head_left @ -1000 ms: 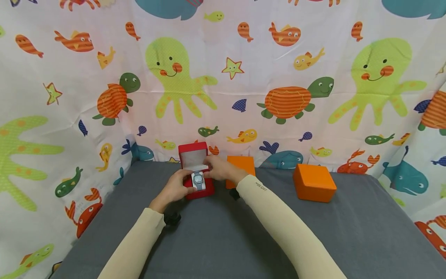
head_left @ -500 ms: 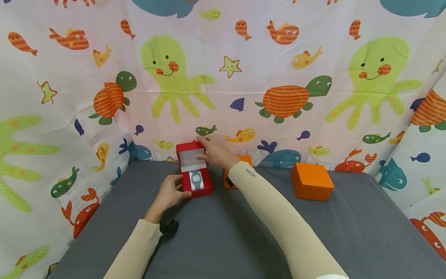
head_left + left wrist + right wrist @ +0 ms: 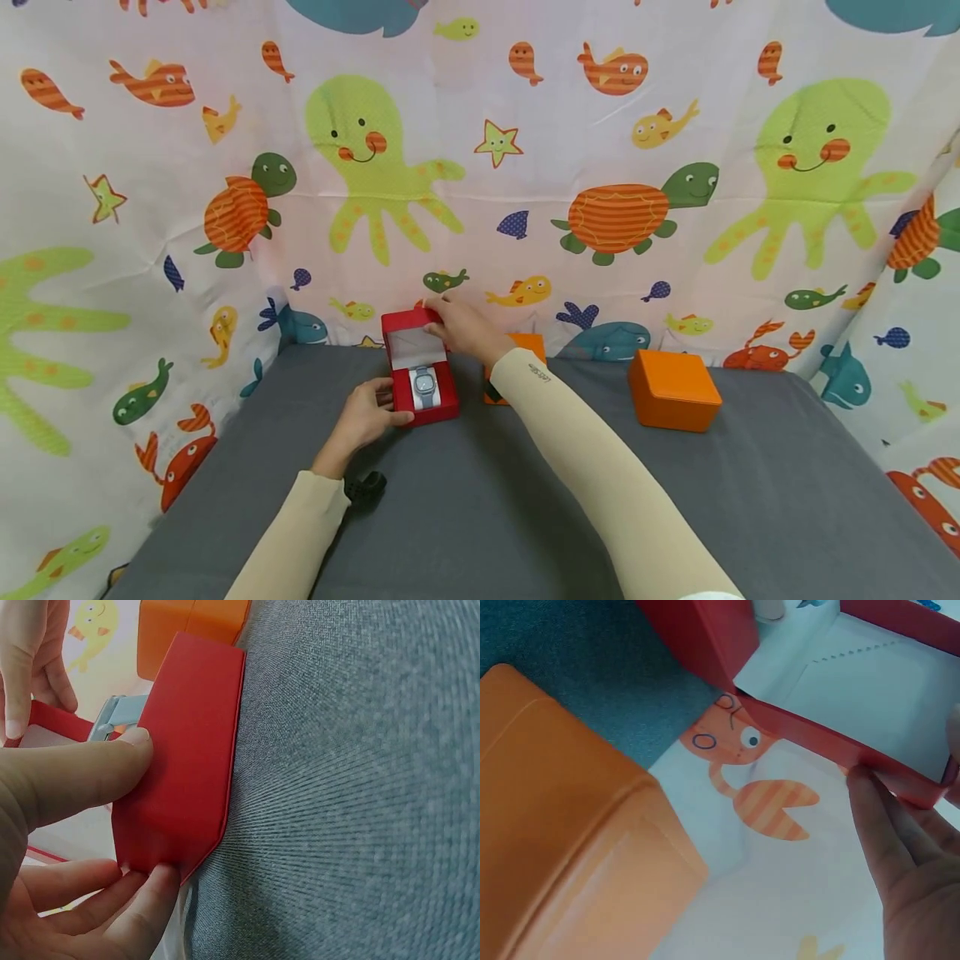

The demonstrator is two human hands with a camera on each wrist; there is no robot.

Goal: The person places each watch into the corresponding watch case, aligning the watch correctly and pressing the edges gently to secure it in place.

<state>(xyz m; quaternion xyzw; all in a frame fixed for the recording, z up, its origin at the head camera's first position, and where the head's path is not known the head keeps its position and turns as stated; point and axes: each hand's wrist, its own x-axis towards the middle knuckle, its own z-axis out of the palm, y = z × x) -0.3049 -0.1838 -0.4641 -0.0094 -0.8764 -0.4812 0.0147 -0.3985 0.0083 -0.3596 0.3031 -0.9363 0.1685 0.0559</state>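
An open red watch box sits at the back of the table, its lid raised and lined in white. Inside lies a wristwatch with a pale blue strap on a white cushion. My left hand grips the base at its front left, the thumb on the front edge and fingers along the side; the left wrist view shows the red base between them. My right hand pinches the lid's right edge, fingers against the outside and thumb toward the white lining. The watch is mostly hidden in both wrist views.
An orange box stands just behind the right forearm, partly hidden by it. Another orange box stands farther right. The grey cloth covers the table, and a printed curtain hangs behind it.
My right hand has moved from beside the watch up to the lid's right edge and now pinches it. My left hand has drawn back from the watch to the base's front left.
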